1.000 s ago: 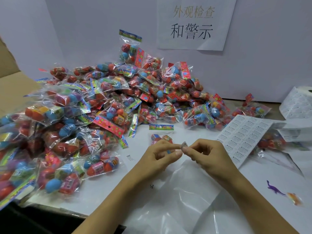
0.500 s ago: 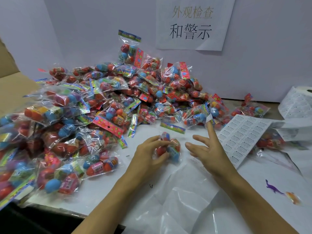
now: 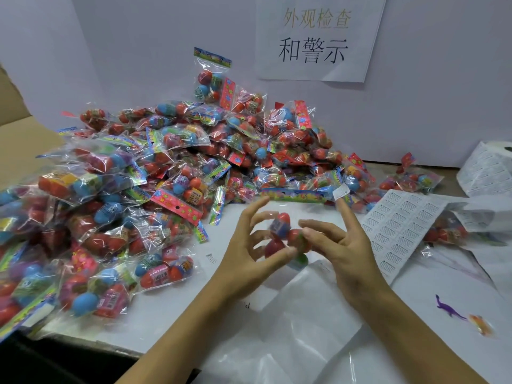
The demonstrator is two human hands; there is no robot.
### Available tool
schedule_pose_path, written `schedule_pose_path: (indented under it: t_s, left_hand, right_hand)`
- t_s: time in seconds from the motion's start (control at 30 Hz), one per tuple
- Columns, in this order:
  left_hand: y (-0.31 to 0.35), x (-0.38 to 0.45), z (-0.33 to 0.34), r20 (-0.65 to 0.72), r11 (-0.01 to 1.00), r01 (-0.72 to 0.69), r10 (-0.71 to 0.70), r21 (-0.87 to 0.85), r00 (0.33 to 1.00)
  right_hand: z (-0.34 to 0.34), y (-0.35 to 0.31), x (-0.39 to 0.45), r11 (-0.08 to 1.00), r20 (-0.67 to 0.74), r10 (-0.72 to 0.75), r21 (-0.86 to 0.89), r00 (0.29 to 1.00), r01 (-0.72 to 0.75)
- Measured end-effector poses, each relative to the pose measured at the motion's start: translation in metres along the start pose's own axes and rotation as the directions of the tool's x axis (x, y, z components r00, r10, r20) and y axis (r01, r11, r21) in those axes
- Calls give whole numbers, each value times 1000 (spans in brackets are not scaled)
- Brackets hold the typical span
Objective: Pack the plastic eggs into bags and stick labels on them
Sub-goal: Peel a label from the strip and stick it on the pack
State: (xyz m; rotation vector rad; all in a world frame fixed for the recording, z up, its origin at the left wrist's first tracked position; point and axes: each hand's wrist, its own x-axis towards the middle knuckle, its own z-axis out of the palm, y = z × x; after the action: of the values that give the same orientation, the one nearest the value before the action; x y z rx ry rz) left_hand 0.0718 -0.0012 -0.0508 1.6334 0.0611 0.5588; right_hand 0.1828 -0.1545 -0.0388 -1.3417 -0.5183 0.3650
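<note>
Our grip is shared: the left hand (image 3: pixel 249 253) curls thumb and fingers round a small bag of eggs (image 3: pixel 285 239) and lifts it off the worktop (image 3: pixel 171 309), while the right hand (image 3: pixel 343 245) steadies its other side with relaxed fingers, the forefinger raised clear with a label (image 3: pixel 341 193) stuck to its tip, we judge so the label stays clean until pressed onto the bag. Just beyond lies the label sheet (image 3: pixel 399 220), within easy reach on the right, and farther back the heap of filled bags (image 3: pixel 194 167) rises toward the wall (image 3: pixel 429 106).
</note>
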Motion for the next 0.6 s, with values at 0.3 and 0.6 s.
schedule_pose_path:
  t_s: [0.3, 0.6]
  left_hand:
    - [3, 4, -2, -185, 981, 112, -141, -155, 973]
    - [-2, 5, 1, -104, 981, 125, -141, -151, 985]
  right_hand:
    - [8, 3, -6, 997, 58, -48, -65, 997, 51]
    - [12, 3, -8, 991, 47, -21, -133, 999, 27]
